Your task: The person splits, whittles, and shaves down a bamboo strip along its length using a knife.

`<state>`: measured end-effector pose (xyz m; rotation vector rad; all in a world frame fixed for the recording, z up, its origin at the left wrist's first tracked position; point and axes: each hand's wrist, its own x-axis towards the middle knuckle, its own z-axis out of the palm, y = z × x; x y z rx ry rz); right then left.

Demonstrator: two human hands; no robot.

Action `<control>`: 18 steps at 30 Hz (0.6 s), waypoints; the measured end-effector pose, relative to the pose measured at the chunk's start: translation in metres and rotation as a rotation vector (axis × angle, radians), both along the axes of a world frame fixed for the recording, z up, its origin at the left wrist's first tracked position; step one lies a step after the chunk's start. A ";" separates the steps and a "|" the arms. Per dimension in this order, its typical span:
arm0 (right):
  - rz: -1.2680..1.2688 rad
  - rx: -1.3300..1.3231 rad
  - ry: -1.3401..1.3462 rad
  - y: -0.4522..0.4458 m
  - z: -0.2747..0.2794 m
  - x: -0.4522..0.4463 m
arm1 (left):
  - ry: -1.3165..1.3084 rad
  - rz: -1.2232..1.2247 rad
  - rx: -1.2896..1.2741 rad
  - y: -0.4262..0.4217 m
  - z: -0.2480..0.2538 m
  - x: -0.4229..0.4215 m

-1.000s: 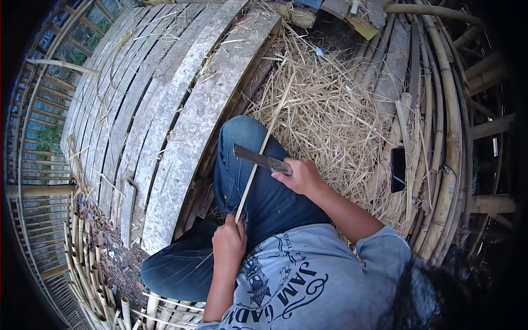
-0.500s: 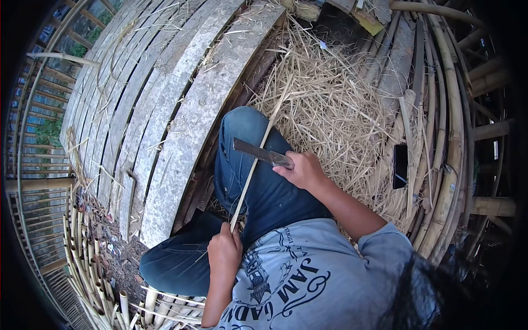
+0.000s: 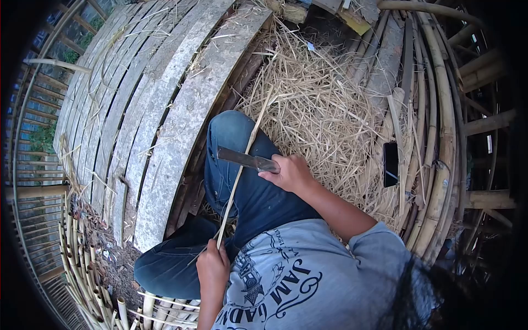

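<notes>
A long, thin bamboo strip runs slantwise over my bent knee in blue jeans, its far end above the shavings. My left hand is closed around its near end, low beside my shirt. In my right hand, fingers wrapped around the handle, is a knife with a broad, dark blade. The blade lies across the strip at my thigh, and I cannot tell how its edge meets the bamboo. A thin sliver sticks out to the left of my left hand.
Pale bamboo shavings heap up ahead and to the right. A slatted wooden platform stands on the left. At the right, a black phone rests near long bamboo poles. Cut bamboo stalks are bundled at lower left.
My left hand has drawn back toward my body, and the strip has slid back with it under the blade. My right hand and the knife stay nearly in place. The view has shifted slightly.
</notes>
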<state>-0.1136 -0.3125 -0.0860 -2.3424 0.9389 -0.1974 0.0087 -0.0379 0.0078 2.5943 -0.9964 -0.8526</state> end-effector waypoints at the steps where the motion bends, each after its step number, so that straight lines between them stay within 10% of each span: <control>1: -0.002 0.006 -0.002 0.001 0.003 0.000 | 0.010 0.008 -0.004 0.002 0.001 -0.002; 18: -0.006 -0.029 -0.033 0.000 -0.007 -0.001 | 0.038 0.063 0.007 0.028 -0.005 -0.008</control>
